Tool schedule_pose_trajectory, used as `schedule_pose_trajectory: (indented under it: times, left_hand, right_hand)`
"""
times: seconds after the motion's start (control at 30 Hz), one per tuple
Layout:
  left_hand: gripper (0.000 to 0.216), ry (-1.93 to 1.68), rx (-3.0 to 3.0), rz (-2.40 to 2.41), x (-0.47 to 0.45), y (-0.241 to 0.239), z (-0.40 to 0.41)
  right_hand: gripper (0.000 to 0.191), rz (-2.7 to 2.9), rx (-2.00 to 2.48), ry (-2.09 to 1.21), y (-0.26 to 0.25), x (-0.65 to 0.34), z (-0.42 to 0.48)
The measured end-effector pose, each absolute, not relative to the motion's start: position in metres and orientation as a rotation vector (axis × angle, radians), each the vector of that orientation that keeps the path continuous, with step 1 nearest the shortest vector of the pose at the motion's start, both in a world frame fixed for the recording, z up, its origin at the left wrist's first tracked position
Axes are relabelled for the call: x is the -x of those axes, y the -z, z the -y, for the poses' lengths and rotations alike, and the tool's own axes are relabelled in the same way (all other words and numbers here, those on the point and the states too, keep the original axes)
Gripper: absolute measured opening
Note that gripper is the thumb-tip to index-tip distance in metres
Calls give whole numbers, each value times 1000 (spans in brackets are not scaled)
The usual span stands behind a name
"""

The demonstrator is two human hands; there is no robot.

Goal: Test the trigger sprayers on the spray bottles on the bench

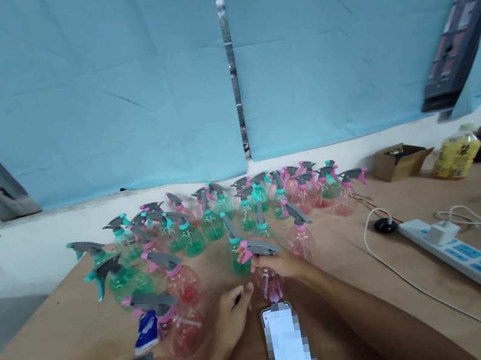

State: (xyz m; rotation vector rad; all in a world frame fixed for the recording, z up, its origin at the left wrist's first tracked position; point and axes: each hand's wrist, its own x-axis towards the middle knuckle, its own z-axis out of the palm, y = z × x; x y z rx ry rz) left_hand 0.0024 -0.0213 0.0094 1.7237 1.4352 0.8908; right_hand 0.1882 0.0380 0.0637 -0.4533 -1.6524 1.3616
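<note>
My right hand (284, 260) is closed round the neck of a pink spray bottle (269, 282) with a grey and pink trigger head, at the middle of the table. Just left of that bottle, my left hand (233, 316) has its fingers curled in, and nothing shows in them. Near my right hand stand a green spray bottle (238, 254) and another pink spray bottle (300, 237). A phone (289, 344) with a lit, blurred-out screen lies below the held bottle, between my forearms.
Several green and pink spray bottles (193, 240) crowd the back and left of the wooden table (81, 329). A blue and white packet (146, 331) lies at left. At right are a power strip (470, 258) with cables, a cardboard box (401, 162) and a yellow-labelled jug (455, 155).
</note>
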Motion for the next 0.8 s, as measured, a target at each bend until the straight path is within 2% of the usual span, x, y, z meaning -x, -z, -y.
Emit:
schedule_pose_trajectory:
  times: [0.1, 0.2, 0.27, 0.4, 0.5, 0.67, 0.8]
  left_hand:
    - [55, -903, -1737, -1425, -2, -11, 22]
    - [56, -899, -1734, -1447, -2, -12, 22]
    - [56, -896, -1728, -1449, -2, -12, 22]
    - [54, -935, -1713, -1409, -4, -11, 23]
    - [54, -955, -1687, -1458, -4, -10, 24]
    - [58, -905, -1734, -1439, -3, -9, 22]
    - [58, -921, -1751, -1436, -3, -10, 21]
  right_hand:
    - [25, 1552, 414, -1395, -70, -189, -33]
    - [13, 1541, 427, -1340, -94, -188, -27]
    - [12, 1548, 507, -1195, -117, -185, -23]
    - [24, 1547, 630, -744, -162, -170, -17]
    - [25, 1671, 708, -624, -182, -151, -20]
    - [27, 1906, 940, -334, -184, -111, -46]
    - [25, 2086, 1146, -259, -164, -85, -66]
